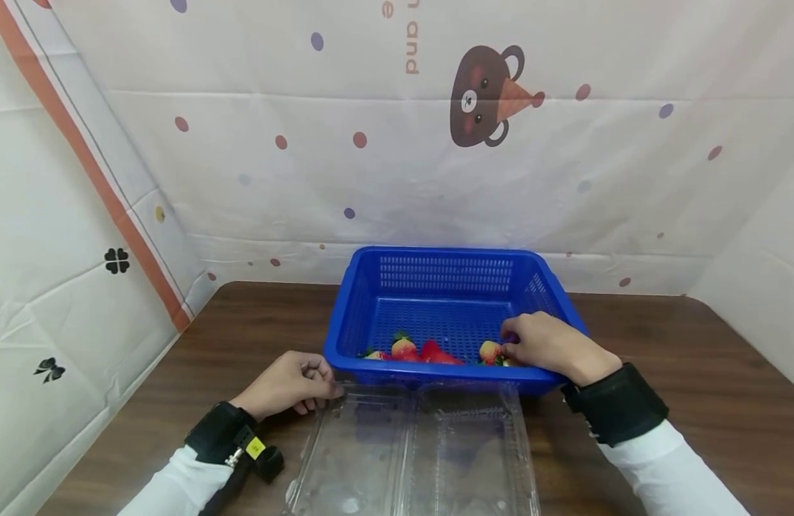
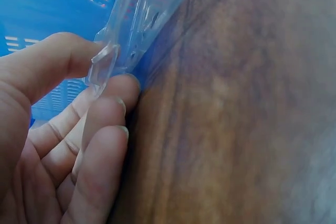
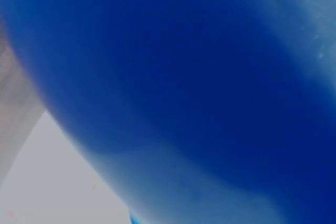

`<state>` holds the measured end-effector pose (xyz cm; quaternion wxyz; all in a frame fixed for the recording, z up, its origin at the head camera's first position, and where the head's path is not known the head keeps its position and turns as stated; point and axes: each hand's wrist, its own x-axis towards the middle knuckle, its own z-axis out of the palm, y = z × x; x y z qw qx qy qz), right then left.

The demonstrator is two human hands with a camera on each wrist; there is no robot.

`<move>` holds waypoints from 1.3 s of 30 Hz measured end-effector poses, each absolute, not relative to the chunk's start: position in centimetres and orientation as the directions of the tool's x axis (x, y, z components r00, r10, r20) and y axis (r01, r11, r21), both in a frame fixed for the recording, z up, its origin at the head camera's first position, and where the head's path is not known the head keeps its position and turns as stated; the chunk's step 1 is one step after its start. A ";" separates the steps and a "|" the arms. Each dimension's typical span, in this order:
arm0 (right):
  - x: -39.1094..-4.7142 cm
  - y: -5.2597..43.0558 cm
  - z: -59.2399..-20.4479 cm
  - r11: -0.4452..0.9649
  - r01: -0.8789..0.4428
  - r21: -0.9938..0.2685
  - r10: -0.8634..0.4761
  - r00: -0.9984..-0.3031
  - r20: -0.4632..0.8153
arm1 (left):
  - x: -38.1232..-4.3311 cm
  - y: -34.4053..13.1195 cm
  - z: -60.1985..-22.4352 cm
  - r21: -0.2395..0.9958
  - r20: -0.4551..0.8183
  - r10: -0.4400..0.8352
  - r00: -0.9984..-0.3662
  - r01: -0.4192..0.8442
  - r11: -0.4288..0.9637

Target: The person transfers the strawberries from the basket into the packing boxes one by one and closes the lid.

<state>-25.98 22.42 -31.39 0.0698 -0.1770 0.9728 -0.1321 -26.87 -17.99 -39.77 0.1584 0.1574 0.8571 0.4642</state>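
A clear plastic clamshell container [image 1: 378, 451] lies spread out on the table, in front of a blue basket [image 1: 445, 369]. My left hand [image 1: 300, 383] pinches the container's far left corner; in the left wrist view, the thumb [image 2: 68, 59] presses on its small tab, with curled fingers below. Over the basket's near right rim reaches my right hand [image 1: 548, 344], its bent fingers right at a pale-tipped strawberry [image 1: 490, 351]. I cannot tell whether they grip it. More strawberries [image 1: 405, 349] lie along the basket's near side, partly hidden by the rim. Blue plastic blocks the right wrist view.
The brown wooden table [image 1: 648, 344] extends to both sides of the basket. Behind it hangs a white printed cloth [image 1: 397, 179], with another cloth side at the left. Black bands with cameras circle both wrists.
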 end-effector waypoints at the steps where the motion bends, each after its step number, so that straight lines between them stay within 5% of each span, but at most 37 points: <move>1: -26.0 22.4 -31.3 0.904 -0.326 -0.278 -0.363 -0.927 -0.095 | -26.8 -17.9 -39.8 0.850 -0.126 0.418 -0.900 0.120 0.514; 39: -26.3 22.7 -31.1 0.879 -0.368 -0.305 -0.427 -0.890 -0.158 | -26.5 -17.9 -39.6 0.835 -0.124 0.385 -0.914 0.114 0.539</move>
